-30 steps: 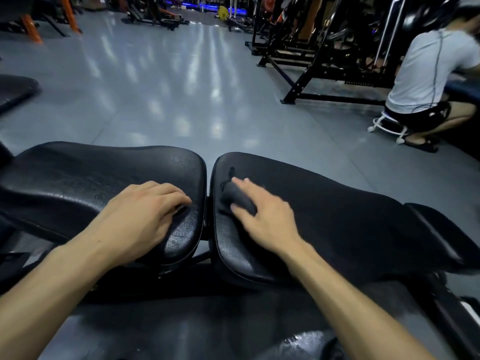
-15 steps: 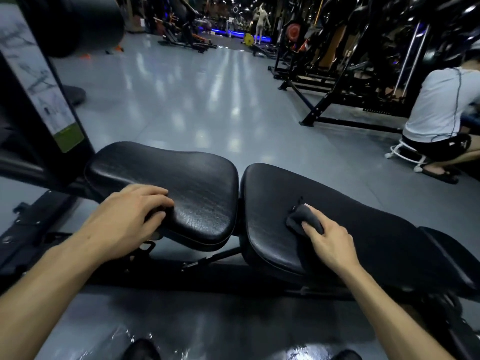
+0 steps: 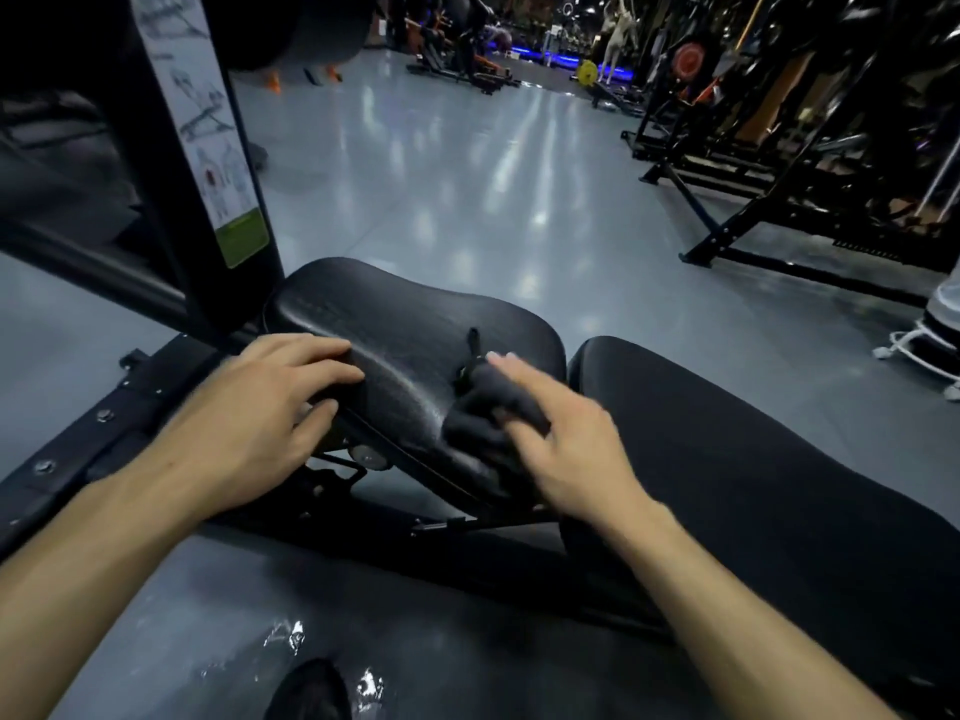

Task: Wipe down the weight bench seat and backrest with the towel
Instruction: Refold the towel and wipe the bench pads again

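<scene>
Where the towel was being pressed on the backrest half a second ago, it is now found on the seat pad — the gap between the two cushions has been crossed. Nearest the camera, a dark shoe is seen on the wet-looking floor. Just beyond it, the left hand is rested on the near left edge of the seat, its fingers curled over the rim and the thumb tucked below, so the pad is gripped and steadied much as it was before. To its right, the right hand is laid on the bunched dark towel, which is pressed against the near right part of the seat; the fingers are stretched fairly straight over the cloth, though motion blur leaves it unclear whether any part is pinched. The backrest lies bare on the right, touched by neither hand.

The shift is judged to mean that the wiping has been carried over to the seat — its far and left parts probably remain to be covered. Farther off, an upright post with an instruction label and black racks are seen.
</scene>
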`<state>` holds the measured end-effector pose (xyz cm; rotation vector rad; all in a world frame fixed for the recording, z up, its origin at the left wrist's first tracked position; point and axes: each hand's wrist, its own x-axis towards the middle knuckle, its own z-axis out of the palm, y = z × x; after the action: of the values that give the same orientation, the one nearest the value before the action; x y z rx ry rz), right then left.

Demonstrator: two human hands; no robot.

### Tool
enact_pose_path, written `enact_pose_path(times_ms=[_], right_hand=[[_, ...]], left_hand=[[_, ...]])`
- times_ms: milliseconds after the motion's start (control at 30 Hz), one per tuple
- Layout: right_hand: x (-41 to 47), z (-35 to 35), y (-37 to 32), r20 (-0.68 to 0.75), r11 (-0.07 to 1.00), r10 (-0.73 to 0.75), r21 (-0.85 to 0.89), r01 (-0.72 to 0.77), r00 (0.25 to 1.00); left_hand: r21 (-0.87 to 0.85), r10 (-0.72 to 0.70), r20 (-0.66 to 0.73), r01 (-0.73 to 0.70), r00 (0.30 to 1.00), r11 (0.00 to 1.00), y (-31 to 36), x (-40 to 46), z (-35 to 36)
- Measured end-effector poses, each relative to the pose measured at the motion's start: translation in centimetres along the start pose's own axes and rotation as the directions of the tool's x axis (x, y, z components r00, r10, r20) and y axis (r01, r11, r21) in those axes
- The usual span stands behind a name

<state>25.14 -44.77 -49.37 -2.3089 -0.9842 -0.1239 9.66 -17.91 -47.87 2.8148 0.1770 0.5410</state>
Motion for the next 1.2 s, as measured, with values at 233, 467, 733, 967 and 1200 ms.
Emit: enact_pose_path(times_ms=[233,467,733,967,1200], right_hand=[[9.7,-0.4,2.2,-0.026,0.954,0.292,-0.06,-0.293,0.956],[5.5,1.8,-3.5,0.122,0.969,-0.246,0.035,0.243,0.962],[20.1,3.6,-1.8,0.054,0.943,0.282,-0.2,-0.266,0.958],[14.6,5.6,-8.9,0.112,0.985,-0.172,-0.004,0.174,0.979],[24.4,8.1,-11.4,0.197,0.982,0.126,-0.161,-0.095,0.972]], left_hand=[[0.012,-0.044,-0.074,0.045,0.996,0.999,-1.9,0.9,0.0],[-0.022,-0.109,-0.157,0.107,0.982,0.994,-2.9,2.4,0.1],[-0.096,-0.184,-0.167,0.169,0.969,0.981,-3.5,1.9,-0.5],[-0.193,-0.304,-0.163,0.272,0.938,0.943,-3.8,1.4,-1.3],[-0.248,-0.335,-0.226,0.279,0.915,0.928,-4.3,0.1,-1.7]])
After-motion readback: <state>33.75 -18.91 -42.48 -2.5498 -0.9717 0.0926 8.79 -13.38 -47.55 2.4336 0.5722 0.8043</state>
